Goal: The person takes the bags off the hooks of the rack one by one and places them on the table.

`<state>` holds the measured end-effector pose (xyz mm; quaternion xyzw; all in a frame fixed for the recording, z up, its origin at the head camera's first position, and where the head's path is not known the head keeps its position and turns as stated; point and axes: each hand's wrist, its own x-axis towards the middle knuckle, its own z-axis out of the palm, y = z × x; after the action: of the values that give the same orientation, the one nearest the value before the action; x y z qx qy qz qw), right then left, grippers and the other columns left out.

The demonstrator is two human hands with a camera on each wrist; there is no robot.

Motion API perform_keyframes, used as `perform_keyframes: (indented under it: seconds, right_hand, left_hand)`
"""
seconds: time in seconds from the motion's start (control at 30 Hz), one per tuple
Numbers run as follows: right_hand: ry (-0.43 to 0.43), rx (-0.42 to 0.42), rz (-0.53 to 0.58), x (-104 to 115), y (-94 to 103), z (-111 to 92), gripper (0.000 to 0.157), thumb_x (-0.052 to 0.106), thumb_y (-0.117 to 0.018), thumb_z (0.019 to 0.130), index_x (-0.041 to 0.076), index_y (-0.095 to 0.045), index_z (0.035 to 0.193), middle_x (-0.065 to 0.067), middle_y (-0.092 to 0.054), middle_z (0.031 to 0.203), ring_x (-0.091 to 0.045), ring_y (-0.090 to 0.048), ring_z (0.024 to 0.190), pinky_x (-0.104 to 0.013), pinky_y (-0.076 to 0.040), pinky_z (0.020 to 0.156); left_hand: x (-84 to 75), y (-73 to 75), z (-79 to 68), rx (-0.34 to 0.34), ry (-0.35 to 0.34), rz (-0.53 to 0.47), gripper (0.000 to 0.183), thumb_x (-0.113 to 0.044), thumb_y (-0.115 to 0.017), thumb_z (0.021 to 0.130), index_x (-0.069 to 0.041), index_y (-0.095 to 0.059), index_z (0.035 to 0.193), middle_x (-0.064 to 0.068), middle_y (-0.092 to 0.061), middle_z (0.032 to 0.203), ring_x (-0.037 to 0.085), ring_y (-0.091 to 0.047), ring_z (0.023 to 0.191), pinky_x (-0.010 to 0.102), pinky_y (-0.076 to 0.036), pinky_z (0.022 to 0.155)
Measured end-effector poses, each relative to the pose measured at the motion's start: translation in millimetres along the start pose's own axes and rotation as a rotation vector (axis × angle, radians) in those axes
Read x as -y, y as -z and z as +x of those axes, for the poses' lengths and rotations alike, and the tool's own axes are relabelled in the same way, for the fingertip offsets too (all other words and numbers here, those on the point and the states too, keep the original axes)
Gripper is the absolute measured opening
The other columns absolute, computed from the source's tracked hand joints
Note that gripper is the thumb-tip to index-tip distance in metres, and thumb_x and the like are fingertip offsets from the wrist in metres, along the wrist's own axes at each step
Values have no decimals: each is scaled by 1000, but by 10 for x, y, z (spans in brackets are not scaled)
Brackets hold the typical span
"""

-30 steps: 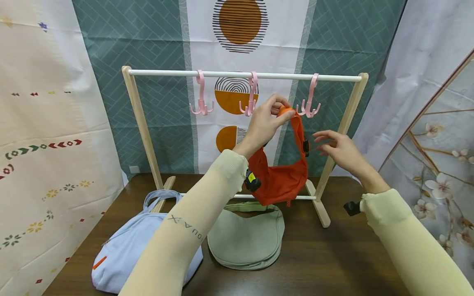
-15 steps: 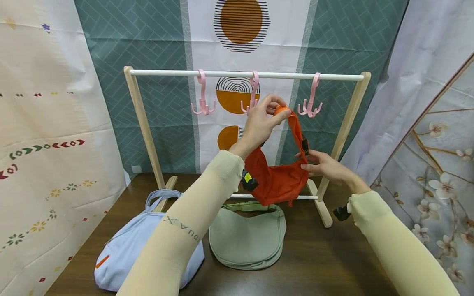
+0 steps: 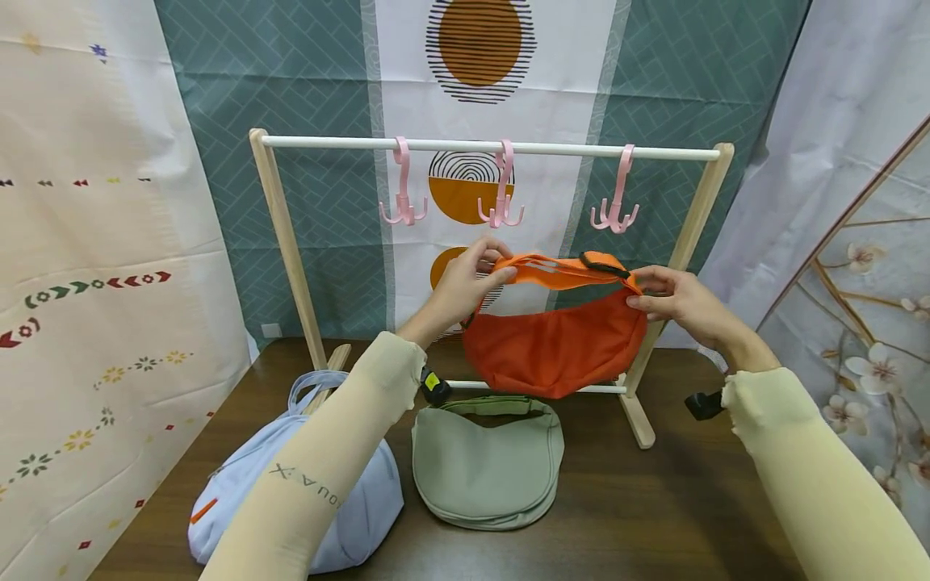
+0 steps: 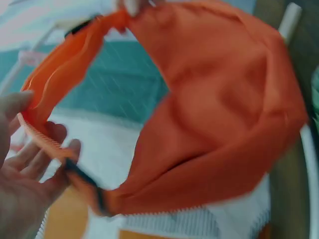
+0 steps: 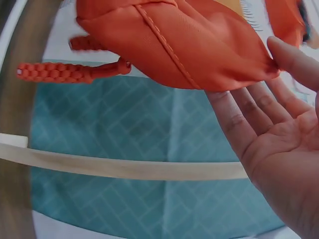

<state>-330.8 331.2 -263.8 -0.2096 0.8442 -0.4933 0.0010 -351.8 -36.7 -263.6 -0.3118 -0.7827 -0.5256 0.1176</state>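
An orange-red shoulder bag [image 3: 555, 347] hangs in the air in front of the rack, spread between both hands. My left hand [image 3: 465, 284] pinches the left end of its bright orange strap [image 3: 559, 273]; in the left wrist view the strap runs between thumb and fingers, above a dark buckle [image 4: 84, 177]. At the bag's upper right corner, where the strap joins, my right hand [image 3: 686, 305] grips the fabric. The right wrist view shows the thumb on one side and fingers behind. A braided orange zip pull [image 5: 55, 72] dangles from the bag.
Behind stands a wooden rack with a white rail [image 3: 327, 143]. Three pink hooks hang from it: left [image 3: 403, 190], middle [image 3: 503, 190] and right [image 3: 617, 194]. A sage green bag [image 3: 487, 464] and a light blue bag [image 3: 363, 500] lie on the brown table [image 3: 617, 516].
My right hand has come in and taken hold of the bag's right corner. The left hand has moved down and left, and the bag is stretched out sideways with its strap lower.
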Motion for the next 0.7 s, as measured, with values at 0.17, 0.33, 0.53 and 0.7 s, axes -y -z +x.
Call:
perform_keyframes:
  seconds: [0.17,0.33,0.53,0.7]
  right_hand:
    - [45,8,-14,224,51,-36,37,8,-67,101,3,-61,138,4,-75,112,-19,-67,92,-34,-59,74]
    - [72,29,-70,513,42,18,40,8,-69,100,0,-61,139,2,-76,110,-19,-66,88,-34,-58,70]
    - [65,26,-117,735,6,87,45,10,-70,100,-2,-58,142,7,-75,110,-18,-67,87,-33,-58,70]
    - [69,19,-100,819,15,90,43,9,-68,101,0,-59,142,8,-75,110,-17,-67,81,-32,-57,67]
  left_hand:
    - [367,46,-195,174,84,-21,38,-22,-65,105,-12,-53,140,13,-62,131,30,-64,118,43,-54,98]
    - [599,-9,-309,292,102,-95,44,-18,-59,108,-7,-46,148,17,-58,135,32,-59,123,51,-51,102]
    - [693,-132,-408,331,139,-144,39,-24,-56,109,-16,-46,147,9,-58,139,28,-61,117,47,-52,99]
    - [766,-245,-473,319,167,-171,41,-31,-52,111,-17,-45,149,9,-59,138,24,-59,120,41,-50,99]
